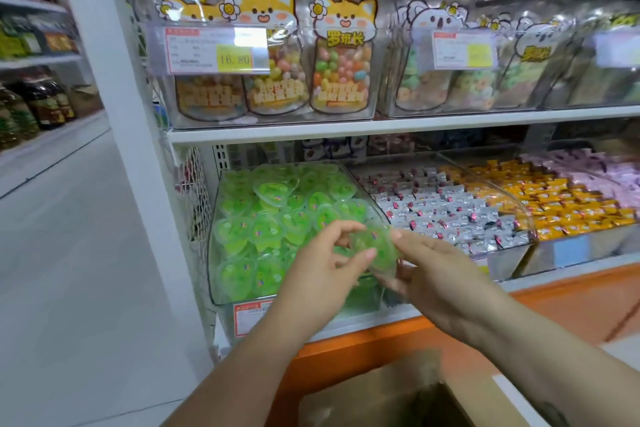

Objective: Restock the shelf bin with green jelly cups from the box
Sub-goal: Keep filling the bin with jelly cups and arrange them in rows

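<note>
A clear plastic shelf bin (216, 253) on the lower shelf holds several green jelly cups (273, 215), heaped high. In front of its right front corner I hold one green jelly cup (375, 246) between both hands. My left hand (322, 274) pinches its left edge with thumb and fingers. My right hand (429, 270) grips its right side from below. The brown cardboard box (398, 395) sits at the bottom of the view, blurred, its inside dark.
Right of the green bin stand bins of silver (443, 208), orange (540, 198) and pink (595, 170) wrapped sweets. The shelf above (346, 130) carries clear boxes of candy bags with price tags. An orange base panel (554, 308) runs below. An aisle floor (69, 253) lies left.
</note>
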